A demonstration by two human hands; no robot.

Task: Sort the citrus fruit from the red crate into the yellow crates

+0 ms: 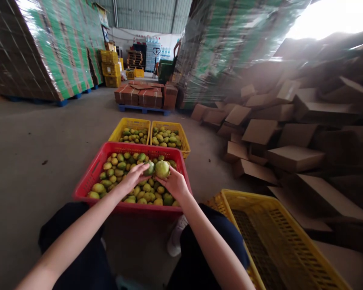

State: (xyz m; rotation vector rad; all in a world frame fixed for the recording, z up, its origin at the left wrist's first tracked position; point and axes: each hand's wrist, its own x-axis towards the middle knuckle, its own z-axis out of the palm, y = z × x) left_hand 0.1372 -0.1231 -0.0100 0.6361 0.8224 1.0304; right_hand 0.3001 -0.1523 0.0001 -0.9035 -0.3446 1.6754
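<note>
Above the red crate, my left hand is closed round a dark green fruit. Close beside it, my right hand grips a rounder yellow-green fruit from the right. Whether the two fruits touch is hard to tell. Below both hands the crate is filled with many small fruits, oval to round, in green and yellow. My forearms cover part of the crate and its near rim. The exact kind of fruit does not show clearly.
Two yellow crates with more fruit stand just beyond the red one. A larger yellow crate sits at my right knee. Cardboard boxes lie heaped on the right. Wrapped pallet stacks and flattened cartons stand farther back.
</note>
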